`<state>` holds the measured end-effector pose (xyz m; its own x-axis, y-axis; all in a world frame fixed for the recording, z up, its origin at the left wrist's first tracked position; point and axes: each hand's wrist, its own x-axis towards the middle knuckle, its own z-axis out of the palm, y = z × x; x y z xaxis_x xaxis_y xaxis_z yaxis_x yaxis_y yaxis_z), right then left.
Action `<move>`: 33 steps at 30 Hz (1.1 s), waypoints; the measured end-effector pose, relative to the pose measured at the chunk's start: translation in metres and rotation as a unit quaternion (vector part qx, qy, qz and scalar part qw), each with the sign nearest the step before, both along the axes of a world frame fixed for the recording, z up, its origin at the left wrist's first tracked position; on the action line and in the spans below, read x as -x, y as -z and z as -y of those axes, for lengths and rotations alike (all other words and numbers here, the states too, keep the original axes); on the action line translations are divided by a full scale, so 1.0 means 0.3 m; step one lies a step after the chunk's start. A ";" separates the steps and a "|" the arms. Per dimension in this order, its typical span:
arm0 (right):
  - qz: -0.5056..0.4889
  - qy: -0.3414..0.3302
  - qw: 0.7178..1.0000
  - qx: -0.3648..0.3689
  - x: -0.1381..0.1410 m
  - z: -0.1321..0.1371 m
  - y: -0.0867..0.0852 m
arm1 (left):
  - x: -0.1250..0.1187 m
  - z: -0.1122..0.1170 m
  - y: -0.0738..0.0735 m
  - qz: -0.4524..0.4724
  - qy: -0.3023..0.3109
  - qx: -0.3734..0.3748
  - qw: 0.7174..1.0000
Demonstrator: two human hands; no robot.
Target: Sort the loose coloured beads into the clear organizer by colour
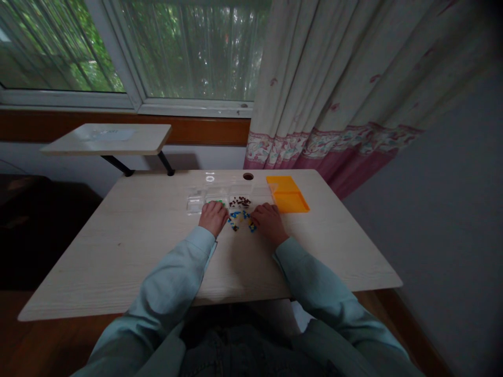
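Note:
Between my two hands lies an arc of small blue and yellow pieces (pixel 239 214), with a few dark bits among them; they look like tiny bricks or beads. My left hand (pixel 214 217) has its fingers bent and closed at the arc's left side. On the opposite side, my right hand (pixel 270 222) also has curled fingers, touching the arc's right edge. Just beyond them is a clear compartment tray (pixel 194 206). Dark brown pieces (pixel 240 201) fill one of its compartments, and green pieces (pixel 220 202) show partly behind my left hand.
An orange tray (pixel 290 193) rests to the right of the clear one on the pale wooden desk (pixel 157 262). A raised shelf (pixel 113 139) on black legs stands at the back left. Near the back edge is a round cable hole (pixel 248 176). A curtain (pixel 314 94) hangs behind.

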<state>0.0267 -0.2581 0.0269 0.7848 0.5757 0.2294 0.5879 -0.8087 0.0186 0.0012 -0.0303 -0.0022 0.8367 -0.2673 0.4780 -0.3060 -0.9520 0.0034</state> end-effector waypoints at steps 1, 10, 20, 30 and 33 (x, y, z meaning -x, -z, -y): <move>0.001 0.000 1.000 0.005 -0.001 -0.006 -0.002 | 0.002 -0.002 -0.006 0.001 -0.002 0.006 1.000; 0.020 0.001 0.999 0.033 -0.011 -0.034 -0.010 | -0.135 0.048 -0.090 0.013 0.020 0.011 1.000; 0.032 -0.036 0.999 0.022 -0.065 -0.033 -0.075 | -0.091 -0.072 -0.125 -0.014 0.090 -0.062 0.994; 0.063 -0.026 0.998 0.014 -0.191 -0.087 -0.100 | -0.031 -0.085 -0.094 -0.047 0.115 -0.095 0.988; 0.054 -0.033 0.998 0.007 -0.156 -0.076 -0.093 | -0.033 -0.086 -0.082 -0.050 0.120 -0.074 0.989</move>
